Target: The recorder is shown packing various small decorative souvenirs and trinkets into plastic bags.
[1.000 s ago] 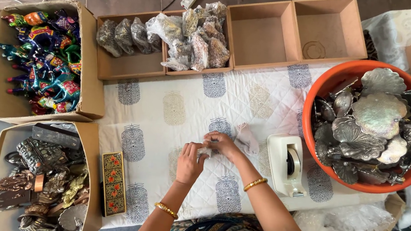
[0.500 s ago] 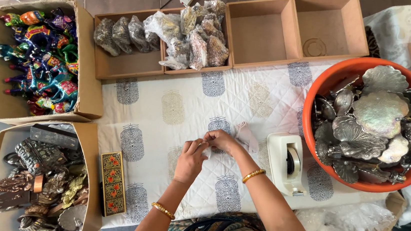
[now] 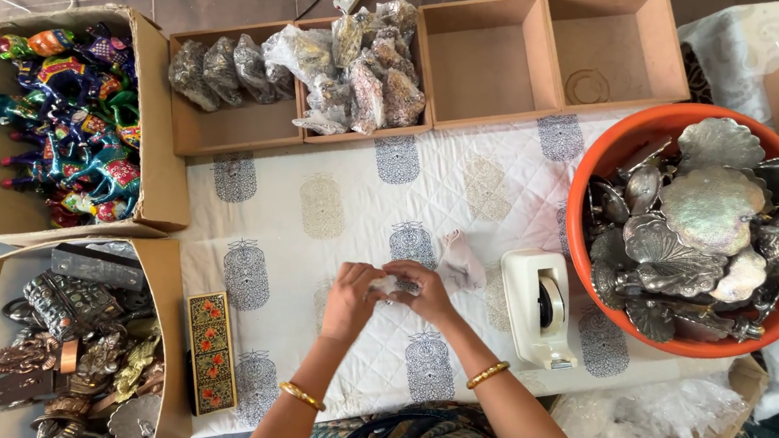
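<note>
The head view shows a white quilted cloth (image 3: 334, 204) covering the table. On its right stands an orange basin (image 3: 604, 164) full of silver shell-shaped dishes (image 3: 710, 207). A white tape dispenser (image 3: 538, 305) sits just left of the basin. Near the cloth's middle, the left hand (image 3: 348, 299) and right hand (image 3: 421, 291) together pinch a small clear-wrapped piece (image 3: 386, 285).

Your left hand (image 3: 349, 298) and right hand (image 3: 423, 289) are bare, each wrist wearing a thin gold bangle, and you wear a dark patterned green-brown garment.
</note>
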